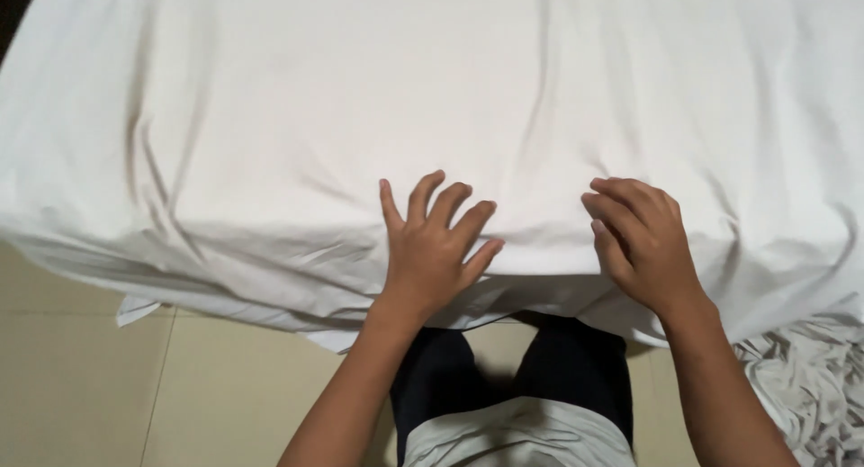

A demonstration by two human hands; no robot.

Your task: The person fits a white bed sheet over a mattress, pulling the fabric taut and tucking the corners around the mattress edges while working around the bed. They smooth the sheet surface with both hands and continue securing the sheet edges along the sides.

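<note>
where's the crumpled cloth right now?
Head view, bottom right corner: the crumpled cloth lies on the floor, below the sheet edge and just right of the right hand.

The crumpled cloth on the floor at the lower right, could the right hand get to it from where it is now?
Probably yes. The right hand rests on the white sheet at the bed's near edge, and the crumpled cloth lies just below and to its outer side on the tiled floor, with nothing visible between them.
</note>
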